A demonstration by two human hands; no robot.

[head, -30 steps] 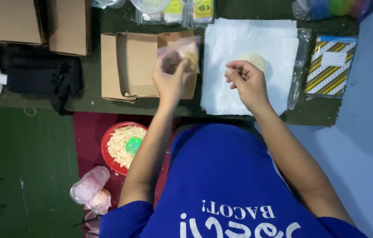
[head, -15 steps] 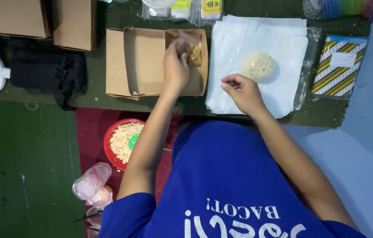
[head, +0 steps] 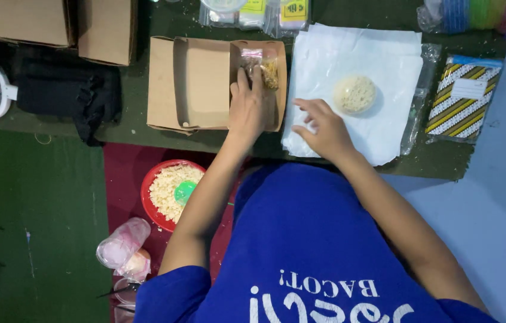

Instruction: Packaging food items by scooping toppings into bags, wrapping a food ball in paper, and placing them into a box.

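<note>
- Brown cardboard made up the open food box point(head: 190, 84), lying flat on the dark green table point(head: 133, 140); it had a wide bare compartment on one side and a narrow one on the other.
- In the narrow compartment lay a small clear plastic bag point(head: 263, 64) with a dark filling at one end and a golden, crumbly one at the other.
- The left hand point(head: 248, 106) rested palm-down in that compartment, fingers stretched out and touching the near edge of the bag — pressing on it rather than closed round it.
- The right hand point(head: 321, 128) lay on the stack of white paper sheets point(head: 384, 60) just beside the box, fingers spread loosely and holding nothing.
- On the white sheets, a little beyond the right hand, sat a round, pale, grainy cake point(head: 355, 94).
- At the far edge of the table lay clear packets with yellow labels point(head: 277, 12), partly cut off by the frame.
- To the right of the sheets lay a flat pack with diagonal gold, black and white stripes point(head: 462, 98), a white label on it and a blue edge.
- Plain closed cardboard boxes point(head: 64, 27) stood at the far left, with a black cloth point(head: 64, 96) next to them.
- Down by the person's side stood a red bowl point(head: 148, 185) of pale crumbs with a green scoop point(head: 184, 192) in it — well apart from the box.
</note>
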